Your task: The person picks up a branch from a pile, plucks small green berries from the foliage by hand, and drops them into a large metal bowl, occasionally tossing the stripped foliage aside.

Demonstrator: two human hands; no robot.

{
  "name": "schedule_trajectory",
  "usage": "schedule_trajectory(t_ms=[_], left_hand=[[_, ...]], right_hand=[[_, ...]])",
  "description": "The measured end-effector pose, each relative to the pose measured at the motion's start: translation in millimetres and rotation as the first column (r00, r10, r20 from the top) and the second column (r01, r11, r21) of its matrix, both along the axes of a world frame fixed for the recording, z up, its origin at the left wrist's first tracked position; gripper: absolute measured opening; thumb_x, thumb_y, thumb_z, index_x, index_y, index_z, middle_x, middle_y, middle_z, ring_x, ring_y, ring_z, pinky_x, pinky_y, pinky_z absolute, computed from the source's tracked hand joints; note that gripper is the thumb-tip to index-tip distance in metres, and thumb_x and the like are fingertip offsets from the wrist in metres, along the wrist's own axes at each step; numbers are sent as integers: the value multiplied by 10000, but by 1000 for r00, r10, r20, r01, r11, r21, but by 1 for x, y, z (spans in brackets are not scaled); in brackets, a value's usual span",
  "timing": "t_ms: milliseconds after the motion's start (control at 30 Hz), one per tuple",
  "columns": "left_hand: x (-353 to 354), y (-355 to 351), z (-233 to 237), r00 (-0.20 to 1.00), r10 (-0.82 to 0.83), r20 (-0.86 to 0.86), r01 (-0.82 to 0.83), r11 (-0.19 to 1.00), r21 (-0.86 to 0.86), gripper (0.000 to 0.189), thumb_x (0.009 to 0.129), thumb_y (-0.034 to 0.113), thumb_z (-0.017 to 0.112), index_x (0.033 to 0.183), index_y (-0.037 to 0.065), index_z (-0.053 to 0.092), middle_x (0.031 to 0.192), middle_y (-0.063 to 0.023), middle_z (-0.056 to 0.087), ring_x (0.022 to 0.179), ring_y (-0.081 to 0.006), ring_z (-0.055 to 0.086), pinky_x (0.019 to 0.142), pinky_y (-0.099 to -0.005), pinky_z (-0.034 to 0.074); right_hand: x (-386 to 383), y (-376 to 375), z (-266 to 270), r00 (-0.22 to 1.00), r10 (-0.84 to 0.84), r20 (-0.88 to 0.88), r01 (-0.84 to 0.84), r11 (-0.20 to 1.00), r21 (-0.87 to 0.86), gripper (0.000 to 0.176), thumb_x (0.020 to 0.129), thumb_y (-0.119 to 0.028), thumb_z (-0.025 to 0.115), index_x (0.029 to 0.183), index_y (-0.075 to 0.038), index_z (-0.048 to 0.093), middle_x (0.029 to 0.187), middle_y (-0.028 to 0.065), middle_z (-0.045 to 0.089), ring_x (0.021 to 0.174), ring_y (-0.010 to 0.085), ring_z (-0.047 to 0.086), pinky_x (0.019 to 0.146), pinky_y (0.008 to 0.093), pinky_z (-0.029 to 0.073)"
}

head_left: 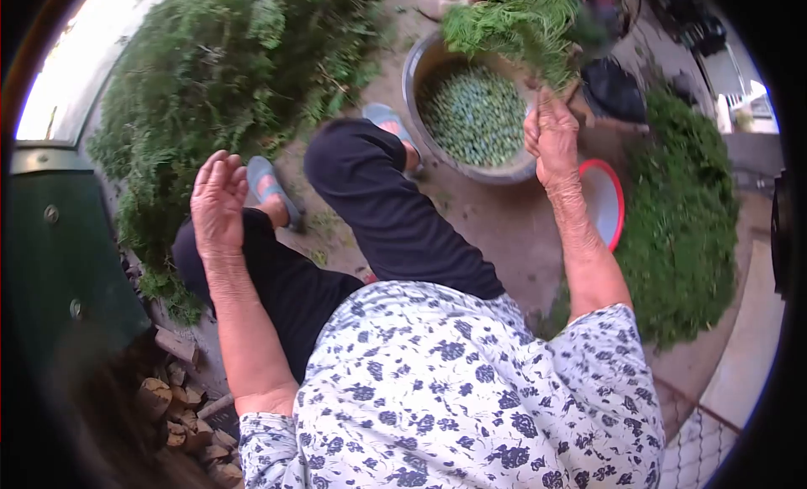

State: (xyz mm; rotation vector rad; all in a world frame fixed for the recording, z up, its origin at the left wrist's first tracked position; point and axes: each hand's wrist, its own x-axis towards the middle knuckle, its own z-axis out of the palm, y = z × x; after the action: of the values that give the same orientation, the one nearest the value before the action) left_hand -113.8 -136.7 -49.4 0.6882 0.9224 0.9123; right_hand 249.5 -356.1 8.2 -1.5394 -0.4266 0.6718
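My right hand point(555, 140) is closed around the thin stem of a leafy green branch point(513, 23), whose feathery foliage hangs over the far rim of a large metal basin. Many small round green fruits point(471, 115) fill the bottom of this basin point(496, 175). My left hand point(220, 199) is raised near my left knee, palm up with its fingers extended, and nothing lies in it. Between my feet and the left wall spreads a big heap of feathery green branches point(227, 60).
Right of the basin stand a red-rimmed white bowl point(618, 203) and a black bag-like object point(614, 90). Another green plant pile point(681, 220) lies beyond the bowl. Chopped wood point(181, 413) sits at lower left, below a dark green panel point(59, 254). Part of another person shows at the top.
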Motion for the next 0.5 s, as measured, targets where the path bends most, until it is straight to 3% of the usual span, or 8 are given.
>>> schedule_trajectory(t_ms=[67, 133, 233, 267, 300, 367, 433, 500], left_hand=[[-4, -3, -8, 999, -39, -38, 38, 999, -24, 226, 902, 144, 545, 1111, 59, 562, 983, -50, 631, 821, -141, 607, 718, -252, 496], [-6, -6, -13, 996, -51, -70, 47, 997, -61, 226, 899, 143, 552, 1110, 63, 565, 974, -45, 630, 819, -136, 602, 730, -256, 491], [-2, -11, -15, 991, -35, -129, 25, 997, -75, 212, 891, 140, 564, 1086, 57, 572, 974, -51, 626, 808, -140, 605, 710, -257, 494], [0, -11, -17, 990, -52, -131, 41, 996, -80, 212, 891, 140, 564, 1086, 57, 572, 974, -51, 626, 808, -140, 605, 710, -257, 494], [1, -11, -19, 983, -51, -176, 34, 995, -94, 216, 890, 145, 567, 1088, 58, 571, 978, -52, 624, 811, -141, 603, 714, -259, 492], [0, -7, -26, 973, -54, -224, 27, 992, -121, 232, 887, 154, 573, 1100, 62, 566, 987, -51, 620, 817, -141, 597, 724, -264, 488], [5, -7, -26, 970, -53, -238, 22, 991, -132, 239, 887, 157, 575, 1106, 63, 563, 987, -49, 619, 818, -139, 596, 726, -264, 488], [7, -5, -28, 969, -49, -244, 15, 990, -140, 247, 886, 160, 577, 1113, 65, 560, 988, -47, 618, 820, -138, 595, 728, -264, 488]], right_hand=[[13, -41, -24, 876, 431, 218, -294, 833, -468, 231, 914, -216, 495, 748, -57, 511, 574, 26, 433, 470, 110, 415, 424, 264, 323], [35, -88, -57, 304, 944, 130, -641, 304, -705, 219, 858, -216, 546, 760, -20, 550, 634, 95, 526, 596, 220, 539, 560, 352, 423], [38, -115, -44, 141, 967, -212, -603, -86, -793, 171, 814, -196, 521, 801, -61, 624, 800, 162, 618, 812, 353, 585, 711, 425, 463], [55, -121, -48, 115, 989, -92, -532, -17, -847, 162, 805, -188, 524, 786, -61, 623, 787, 161, 615, 828, 353, 583, 711, 435, 467], [72, -114, -28, 300, 952, -61, -521, 111, -846, 158, 805, -169, 512, 787, -51, 616, 815, 162, 618, 791, 356, 573, 699, 411, 468], [95, -110, -9, 646, 551, 529, -132, 763, -633, 158, 830, -155, 530, 895, -49, 627, 720, 85, 589, 602, 223, 528, 609, 325, 447], [94, -93, 10, 919, -226, 324, 316, 913, -258, 236, 928, -229, 510, 1058, -53, 598, 615, -49, 437, 480, 25, 350, 413, 184, 277], [86, -87, 12, 932, -340, 125, 325, 937, 126, 183, 904, -178, 503, 1022, -81, 604, 607, -58, 438, 487, -2, 343, 386, 169, 241]])
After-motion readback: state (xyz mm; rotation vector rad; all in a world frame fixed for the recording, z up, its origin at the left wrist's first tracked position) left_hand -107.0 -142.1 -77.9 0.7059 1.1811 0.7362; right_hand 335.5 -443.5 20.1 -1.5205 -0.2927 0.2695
